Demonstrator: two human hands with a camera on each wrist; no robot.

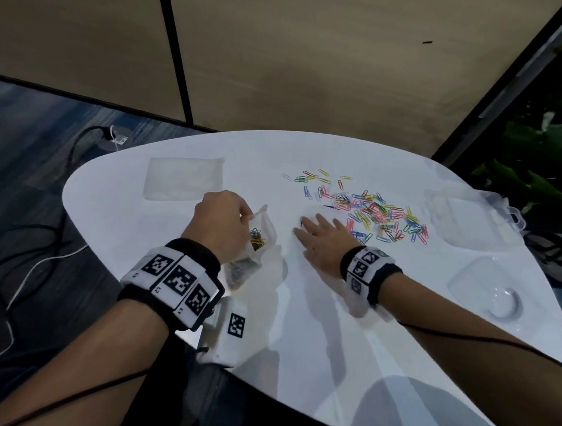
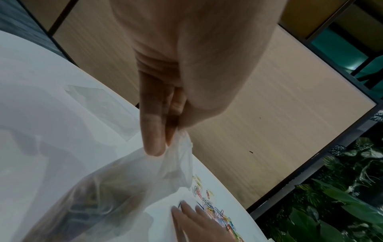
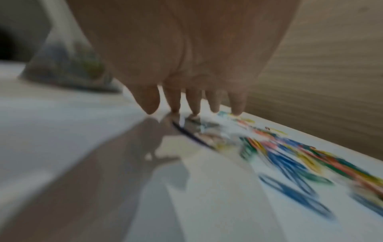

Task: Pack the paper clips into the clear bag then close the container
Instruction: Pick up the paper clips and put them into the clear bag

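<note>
My left hand [image 1: 221, 223] pinches the top edge of a clear bag [image 1: 256, 240] and holds it up off the white table [image 1: 317, 328]; the bag [image 2: 116, 188] holds several coloured paper clips. A loose heap of coloured paper clips [image 1: 371, 213] lies spread on the table at centre right. My right hand [image 1: 322, 239] lies flat, fingers straight, its tips at the left edge of the heap, beside a flat clear bag with a dark zip line [image 1: 328, 206]. In the blurred right wrist view the fingertips [image 3: 194, 113] touch the table by the clips [image 3: 290, 157].
Another flat clear bag [image 1: 183, 180] lies at the far left of the table. A clear plastic container [image 1: 470, 220] sits at the right edge, and a clear lid with a round dome [image 1: 487, 290] lies nearer. Cables run on the floor at left; plants stand at right.
</note>
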